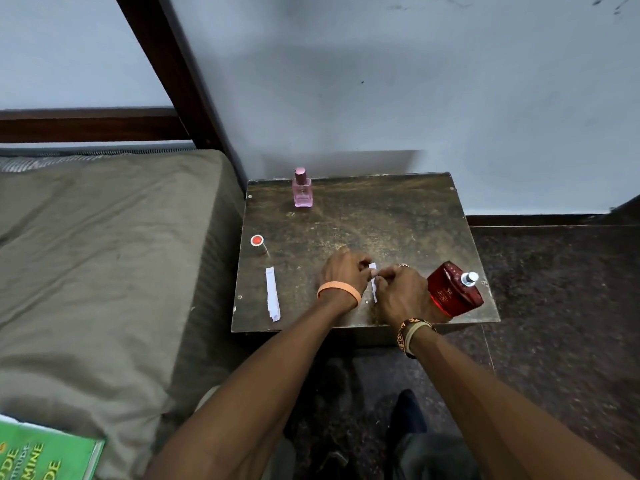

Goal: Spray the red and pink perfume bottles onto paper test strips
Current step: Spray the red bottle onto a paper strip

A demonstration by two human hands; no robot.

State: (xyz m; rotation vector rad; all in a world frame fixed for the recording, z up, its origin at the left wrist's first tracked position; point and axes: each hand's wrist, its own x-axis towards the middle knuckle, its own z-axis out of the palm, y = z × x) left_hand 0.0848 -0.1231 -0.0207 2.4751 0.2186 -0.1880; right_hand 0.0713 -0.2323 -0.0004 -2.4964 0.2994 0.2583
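The left hand and right hand both pinch a small paper strip in curled fingertips, near the middle of the surface. The uncapped red bottle stands just beside the right hand at the near right corner, where a careless wrist could knock it onto the dark floor. The capped pink bottle stands far left. A bed lies left, with a pale wall behind.

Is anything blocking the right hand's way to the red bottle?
Nothing visible. The uncapped red bottle sits just to the right of the right hand, which pinches a paper strip together with the left hand.
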